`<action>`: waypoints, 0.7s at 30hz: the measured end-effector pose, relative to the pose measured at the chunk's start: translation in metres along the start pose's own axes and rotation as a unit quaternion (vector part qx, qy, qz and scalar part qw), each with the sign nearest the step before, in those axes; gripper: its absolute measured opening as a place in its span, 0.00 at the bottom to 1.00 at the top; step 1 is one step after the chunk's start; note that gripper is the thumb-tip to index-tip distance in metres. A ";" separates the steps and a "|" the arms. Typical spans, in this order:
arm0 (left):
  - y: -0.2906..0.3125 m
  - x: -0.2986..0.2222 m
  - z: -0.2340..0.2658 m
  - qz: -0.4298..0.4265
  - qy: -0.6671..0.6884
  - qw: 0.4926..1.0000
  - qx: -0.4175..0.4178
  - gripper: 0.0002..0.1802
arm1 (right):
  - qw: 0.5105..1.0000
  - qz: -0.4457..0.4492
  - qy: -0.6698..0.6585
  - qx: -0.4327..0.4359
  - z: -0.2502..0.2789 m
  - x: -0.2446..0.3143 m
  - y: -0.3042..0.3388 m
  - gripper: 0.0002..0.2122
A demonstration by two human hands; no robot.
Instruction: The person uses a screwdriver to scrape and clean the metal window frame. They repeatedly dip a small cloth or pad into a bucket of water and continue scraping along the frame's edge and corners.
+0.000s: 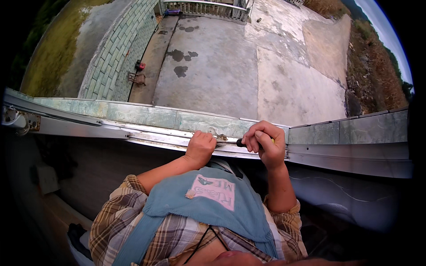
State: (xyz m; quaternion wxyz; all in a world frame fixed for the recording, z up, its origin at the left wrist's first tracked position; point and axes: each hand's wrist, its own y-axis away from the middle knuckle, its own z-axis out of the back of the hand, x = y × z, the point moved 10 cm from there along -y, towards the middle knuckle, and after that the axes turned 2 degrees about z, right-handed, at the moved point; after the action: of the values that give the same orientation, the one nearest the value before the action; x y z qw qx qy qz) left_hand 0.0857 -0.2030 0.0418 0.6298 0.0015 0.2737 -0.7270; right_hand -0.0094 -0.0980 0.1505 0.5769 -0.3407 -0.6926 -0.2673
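Observation:
My right hand [270, 142] is closed round the handle of a screwdriver [240, 143], which shows black at its front and a bit of yellow near my fingers. Its thin shaft points left along the white metal window track [164, 137]. My left hand [200, 147] rests on the track with its fingers curled together, close to the shaft's far end. Whether those fingers pinch the shaft or something else is hidden. Between my hands, a brownish clump of dirt [222, 137] sits at the track's outer edge.
Beyond the track runs a greenish stone sill [155, 116], with a drop to a concrete yard [213, 66]. Down there, a wooden chair [137, 78] stands beside a tiled wall [116, 53]. A metal frame piece [84, 129] lies along the left end.

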 end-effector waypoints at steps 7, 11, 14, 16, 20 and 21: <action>-0.014 -0.027 -0.019 -0.057 0.009 0.998 0.010 0.02 | 0.999 0.028 0.006 -0.046 0.028 0.011 0.017 0.09; -0.021 -0.035 -0.030 -0.058 0.033 0.997 0.027 0.04 | 0.998 0.034 0.011 -0.057 0.038 0.017 0.024 0.09; -0.028 -0.046 -0.037 -0.073 0.038 0.996 0.027 0.04 | 0.996 0.033 0.019 -0.076 0.050 0.021 0.030 0.10; -0.034 -0.054 -0.041 -0.085 0.038 0.995 0.028 0.04 | 0.995 0.036 0.019 -0.086 0.058 0.024 0.033 0.10; -0.042 -0.070 -0.053 -0.104 0.039 0.993 0.042 0.04 | 0.993 0.050 0.022 -0.108 0.076 0.027 0.045 0.10; -0.044 -0.073 -0.057 -0.107 0.037 0.992 0.046 0.04 | 0.992 0.056 0.023 -0.115 0.080 0.028 0.048 0.10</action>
State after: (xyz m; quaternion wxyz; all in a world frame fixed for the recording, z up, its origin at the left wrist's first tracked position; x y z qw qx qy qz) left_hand 0.0412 -0.1106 0.0363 0.5367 0.0283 0.2616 -0.8017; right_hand -0.0246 -0.0023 0.1619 0.5640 -0.4365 -0.6235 -0.3203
